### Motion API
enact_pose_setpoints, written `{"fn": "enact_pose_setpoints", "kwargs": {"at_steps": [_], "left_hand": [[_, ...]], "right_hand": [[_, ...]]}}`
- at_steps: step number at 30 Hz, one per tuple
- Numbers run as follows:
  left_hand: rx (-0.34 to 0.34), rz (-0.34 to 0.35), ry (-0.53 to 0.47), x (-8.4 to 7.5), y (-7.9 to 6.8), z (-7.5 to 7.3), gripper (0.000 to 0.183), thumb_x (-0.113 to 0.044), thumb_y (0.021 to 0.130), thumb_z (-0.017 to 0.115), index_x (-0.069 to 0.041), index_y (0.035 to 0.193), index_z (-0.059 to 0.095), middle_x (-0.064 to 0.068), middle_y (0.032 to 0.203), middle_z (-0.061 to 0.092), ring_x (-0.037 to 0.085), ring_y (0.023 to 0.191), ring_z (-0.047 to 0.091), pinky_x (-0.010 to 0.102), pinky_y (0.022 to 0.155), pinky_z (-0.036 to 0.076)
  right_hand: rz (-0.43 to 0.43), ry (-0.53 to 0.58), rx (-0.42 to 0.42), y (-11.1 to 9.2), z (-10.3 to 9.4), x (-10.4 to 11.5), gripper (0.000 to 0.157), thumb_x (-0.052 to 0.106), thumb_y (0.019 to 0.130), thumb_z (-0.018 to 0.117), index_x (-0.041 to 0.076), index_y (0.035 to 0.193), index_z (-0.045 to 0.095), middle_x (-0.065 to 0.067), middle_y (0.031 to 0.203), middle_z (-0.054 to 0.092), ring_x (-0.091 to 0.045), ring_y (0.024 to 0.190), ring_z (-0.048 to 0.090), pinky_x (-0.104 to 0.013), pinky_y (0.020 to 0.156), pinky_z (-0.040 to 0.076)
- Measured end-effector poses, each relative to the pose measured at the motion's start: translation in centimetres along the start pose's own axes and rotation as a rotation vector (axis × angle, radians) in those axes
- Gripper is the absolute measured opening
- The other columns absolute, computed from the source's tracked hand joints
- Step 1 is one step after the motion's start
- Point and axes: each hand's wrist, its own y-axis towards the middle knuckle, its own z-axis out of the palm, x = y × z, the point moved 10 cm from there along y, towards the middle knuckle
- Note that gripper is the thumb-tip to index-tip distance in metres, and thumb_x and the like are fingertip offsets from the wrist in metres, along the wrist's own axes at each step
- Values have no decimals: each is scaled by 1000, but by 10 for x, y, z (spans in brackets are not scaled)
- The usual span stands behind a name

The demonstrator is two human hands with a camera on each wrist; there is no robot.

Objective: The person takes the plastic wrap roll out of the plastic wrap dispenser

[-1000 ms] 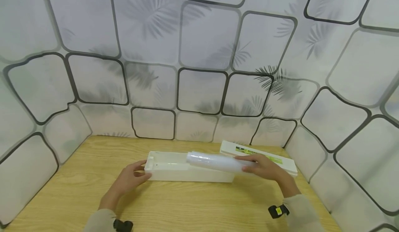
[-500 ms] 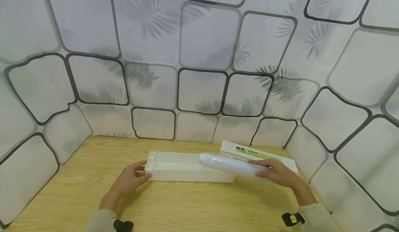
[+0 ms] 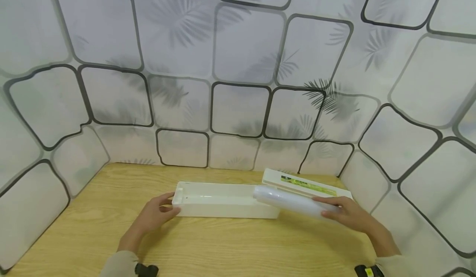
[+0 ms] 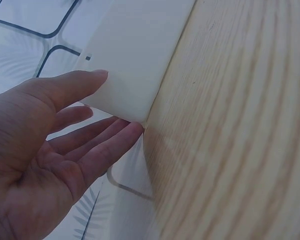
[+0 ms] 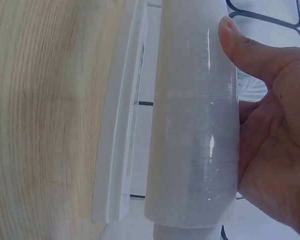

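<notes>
My right hand (image 3: 353, 215) grips one end of a roll of plastic wrap (image 3: 291, 200), thumb on one side and fingers on the other. The roll is held slanted, its far end overlapping the right end of a long white box (image 3: 227, 210) in the head view. That box lies lengthwise with its top uncovered, and the part of its inside that shows holds nothing. At the box's left end is my left hand (image 3: 150, 215). Its thumb lies on the front face, and the other fingers bend around the end (image 4: 135, 90), close to the table.
Behind the roll at the right lies a long white lid (image 3: 271, 177) with a green and yellow label. The wooden table (image 3: 208, 248) meets patterned walls (image 3: 238, 111) at the back and sides.
My right hand has moved to the right with the roll, whose left end has slid from over the box's middle to its right end. The left hand and the box stay in place.
</notes>
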Motion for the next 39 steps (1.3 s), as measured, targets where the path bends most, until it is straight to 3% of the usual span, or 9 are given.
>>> {"fn": "enact_pose_setpoints", "kwargs": {"at_steps": [3,8,10,15,17,24,28,31,39], "left_hand": [[-4,3,-8,-1,0,0,68,-19,96,75,11,149,45,37,136,59,42,111,72,42,88,65],[-2,-2,-13,1,0,1,68,-19,96,74,9,150,44,36,136,61,40,111,72,40,86,65],[-1,-5,-11,2,0,1,67,-19,96,74,9,150,44,35,135,61,40,111,72,40,86,65],[-10,-17,-13,4,0,1,67,-19,96,75,7,150,45,34,135,62,40,112,72,41,88,64],[-12,-19,-15,4,0,0,67,-19,95,75,7,150,46,34,135,62,40,112,71,42,89,64],[-11,-16,-13,3,0,0,67,-18,96,75,8,150,45,34,135,62,40,112,72,41,88,64],[-8,-13,-13,3,0,0,67,-19,96,75,8,150,45,34,135,61,41,112,72,41,88,65],[-7,-10,-6,2,0,0,68,-20,96,75,8,150,45,35,135,61,41,112,72,40,87,65],[-7,-13,-14,3,0,1,67,-18,96,75,9,149,45,35,134,61,41,112,72,40,86,65]], "right_hand": [[-2,-17,-3,-6,-3,-2,40,4,97,69,0,137,65,-6,122,76,11,77,48,-19,67,45],[74,-9,-9,-17,-9,-14,41,7,98,68,5,138,66,6,139,67,10,70,47,-18,68,44],[114,-11,-11,-22,-11,-20,41,9,98,68,6,139,65,11,117,75,7,58,33,-17,65,43],[114,-89,-47,-31,-18,-21,41,8,96,71,5,137,67,2,78,69,10,74,45,-14,69,43],[98,-109,-60,-35,-20,-20,41,6,95,71,5,136,67,1,83,71,8,86,50,-15,71,42],[118,-25,-67,-46,-23,-33,42,3,97,68,0,138,64,10,59,44,9,58,26,-17,58,40],[159,-56,-69,-52,-26,-40,41,7,98,68,1,138,65,11,95,75,12,72,46,-13,63,45],[169,-96,-80,-54,-29,-43,40,9,97,70,3,137,66,13,129,70,10,92,53,-14,72,45],[202,-106,-95,-62,-33,-56,39,10,97,70,3,136,66,19,136,63,11,102,55,-12,77,50]]}}
